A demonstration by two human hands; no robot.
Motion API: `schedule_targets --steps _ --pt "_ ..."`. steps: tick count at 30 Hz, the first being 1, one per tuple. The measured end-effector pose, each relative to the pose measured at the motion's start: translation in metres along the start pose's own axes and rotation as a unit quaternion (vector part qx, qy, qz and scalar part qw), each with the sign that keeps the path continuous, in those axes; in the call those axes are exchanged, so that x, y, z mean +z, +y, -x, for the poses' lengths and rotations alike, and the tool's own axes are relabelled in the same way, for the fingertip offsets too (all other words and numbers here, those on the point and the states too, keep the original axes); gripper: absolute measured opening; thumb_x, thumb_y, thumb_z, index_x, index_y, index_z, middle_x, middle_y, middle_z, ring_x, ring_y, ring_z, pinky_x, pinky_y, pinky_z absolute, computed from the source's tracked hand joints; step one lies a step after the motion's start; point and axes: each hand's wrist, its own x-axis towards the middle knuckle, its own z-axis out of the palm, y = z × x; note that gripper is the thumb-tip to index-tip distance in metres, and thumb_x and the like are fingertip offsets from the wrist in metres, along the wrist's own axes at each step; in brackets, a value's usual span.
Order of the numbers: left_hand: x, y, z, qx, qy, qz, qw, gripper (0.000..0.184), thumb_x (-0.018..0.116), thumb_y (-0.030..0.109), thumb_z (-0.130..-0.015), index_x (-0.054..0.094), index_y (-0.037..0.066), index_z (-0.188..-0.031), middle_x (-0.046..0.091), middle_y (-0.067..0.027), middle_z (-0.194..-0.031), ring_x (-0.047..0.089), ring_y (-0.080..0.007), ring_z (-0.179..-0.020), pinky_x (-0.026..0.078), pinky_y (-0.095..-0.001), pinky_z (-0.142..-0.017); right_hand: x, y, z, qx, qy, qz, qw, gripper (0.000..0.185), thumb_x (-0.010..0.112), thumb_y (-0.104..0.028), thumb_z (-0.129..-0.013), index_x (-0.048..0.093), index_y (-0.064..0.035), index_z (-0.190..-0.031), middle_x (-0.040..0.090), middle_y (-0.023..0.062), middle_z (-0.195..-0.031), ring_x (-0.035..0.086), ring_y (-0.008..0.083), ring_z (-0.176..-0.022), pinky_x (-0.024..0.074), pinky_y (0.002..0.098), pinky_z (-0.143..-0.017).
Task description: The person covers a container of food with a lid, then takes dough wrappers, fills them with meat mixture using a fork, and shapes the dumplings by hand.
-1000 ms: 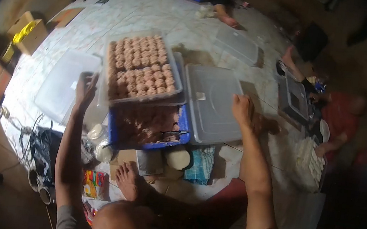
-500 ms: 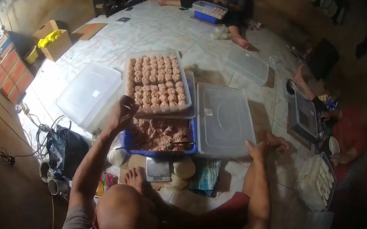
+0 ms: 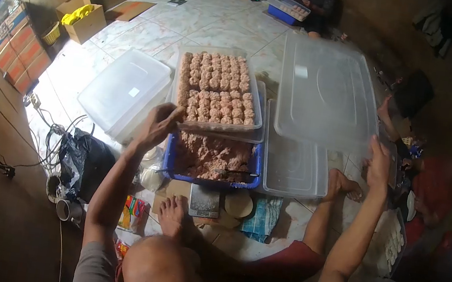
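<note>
My right hand point(image 3: 378, 165) grips the near right corner of a clear plastic lid point(image 3: 329, 92), which is raised and tilted above the floor. Below it lies an open clear plastic box point(image 3: 295, 170). My left hand point(image 3: 161, 124) has its fingers closed at the near left corner of a clear plastic tray point(image 3: 214, 123). Rows of minced-meat balls point(image 3: 218, 88) fill that tray. It sits over the back of a blue tub point(image 3: 210, 182) with loose minced meat point(image 3: 207, 155) and a dark-handled utensil point(image 3: 233, 172) in it.
Left of the tray lies another clear lid point(image 3: 121, 90). In front of the tub are a scale point(image 3: 203, 202), a round pale disc point(image 3: 238, 205) and a blue cloth point(image 3: 261, 219). A black bag point(image 3: 83, 162) and cables lie left. Other people sit at the back and right.
My right hand has lifted the lid up off the box on the right, exposing its inside. My left hand remains at the tray's corner. The camera view has shifted.
</note>
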Motion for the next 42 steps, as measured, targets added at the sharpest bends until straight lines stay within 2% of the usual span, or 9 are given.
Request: schedule_targets --steps 2,4,8,13,15,18,19,28,42 --pt "0.013 0.01 -0.008 0.016 -0.003 -0.015 1.0 0.048 0.053 0.046 -0.103 0.063 -0.001 -0.104 0.066 -0.0066 -0.089 0.062 -0.0134 -0.074 0.051 -0.029 -0.064 0.035 -0.001 -0.004 -0.025 -0.019 -0.044 0.999 0.033 0.062 -0.041 -0.097 0.068 -0.009 -0.094 0.051 -0.0057 -0.082 0.046 0.0077 -0.07 0.0362 0.0259 -0.059" --pt "0.023 0.024 -0.016 -0.079 0.0 0.267 0.96 0.049 0.052 0.045 -0.103 0.062 -0.001 -0.113 0.067 -0.007 -0.098 0.063 -0.0151 -0.079 0.052 -0.0305 -0.068 0.08 0.017 -0.015 -0.03 -0.065 -0.057 0.996 0.034 0.063 -0.045 -0.095 0.066 -0.011 -0.093 0.051 -0.0052 -0.084 0.049 0.0086 -0.072 0.0398 0.0266 -0.059" --pt "0.014 0.035 -0.043 -0.075 -0.021 0.359 0.93 0.048 0.053 0.043 -0.103 0.059 -0.002 -0.12 0.066 -0.0088 -0.104 0.064 -0.016 -0.083 0.053 -0.031 -0.069 0.202 0.034 -0.005 -0.043 -0.116 -0.1 0.987 0.044 0.058 -0.045 -0.099 0.057 -0.0101 -0.073 0.043 -0.0045 -0.067 0.04 0.0089 -0.058 0.0343 0.0293 -0.053" --pt "-0.014 -0.002 -0.063 -0.034 0.136 0.02 0.99 0.05 0.071 0.039 -0.091 0.064 -0.007 -0.111 0.069 -0.0139 -0.089 0.063 -0.0188 -0.074 0.052 -0.0335 -0.069 0.291 0.06 -0.013 -0.111 -0.121 0.093 0.982 0.045 0.058 -0.042 -0.097 0.064 0.0014 -0.085 0.066 0.0154 -0.081 0.063 0.0285 -0.077 0.048 0.0432 -0.071" --pt "-0.025 -0.026 -0.07 0.007 0.199 -0.217 0.956 0.04 0.074 0.031 -0.086 0.065 -0.006 -0.096 0.065 -0.0209 -0.071 0.063 -0.0334 -0.064 0.052 -0.0407 -0.067 0.303 0.055 -0.008 -0.136 -0.114 0.188 0.966 0.042 0.057 -0.039 -0.097 0.065 0.0009 -0.087 0.069 0.0204 -0.085 0.068 0.0357 -0.079 0.0496 0.0469 -0.073" --pt "-0.024 -0.061 -0.067 0.109 0.231 -0.369 0.894 0.031 0.072 0.026 -0.087 0.062 -0.003 -0.082 0.064 -0.02 -0.069 0.059 -0.0372 -0.063 0.048 -0.0421 -0.06 0.311 0.061 -0.001 -0.226 -0.097 0.275 0.929 0.034 0.056 -0.031 -0.096 0.065 0.001 -0.092 0.07 0.0254 -0.092 0.067 0.0446 -0.087 0.0504 0.0537 -0.076" --pt "-0.019 -0.064 -0.062 0.16 0.247 -0.355 0.887 0.029 0.071 0.023 -0.086 0.058 -0.002 -0.078 0.063 -0.0249 -0.075 0.06 -0.0454 -0.069 0.047 -0.0457 -0.062 0.315 0.071 -0.002 -0.256 -0.092 0.306 0.912 0.03 0.055 -0.027 -0.096 0.064 0.0014 -0.094 0.068 0.0269 -0.09 0.066 0.0465 -0.086 0.0506 0.0534 -0.076" --pt "0.01 -0.046 -0.04 0.18 0.256 -0.377 0.872 0.021 0.07 0.014 -0.086 0.057 -0.001 -0.091 0.059 -0.0232 -0.076 0.058 -0.0446 -0.077 0.046 -0.0505 -0.069 0.297 0.077 0.005 -0.291 -0.064 0.344 0.89 0.026 0.055 -0.023 -0.096 0.064 0.0014 -0.094 0.068 0.0273 -0.09 0.066 0.0465 -0.088 0.0512 0.053 -0.076" --pt "0.014 -0.061 -0.048 0.012 0.276 -0.259 0.926 0.029 0.066 0.027 -0.093 0.06 -0.001 -0.095 0.064 -0.0231 -0.077 0.063 -0.0438 -0.082 0.048 -0.0495 -0.074 0.313 0.11 -0.003 -0.174 -0.091 0.231 0.953 0.042 0.048 -0.036 -0.102 0.066 0.0017 -0.094 0.067 0.0293 -0.095 0.064 0.0482 -0.092 0.0498 0.053 -0.08"
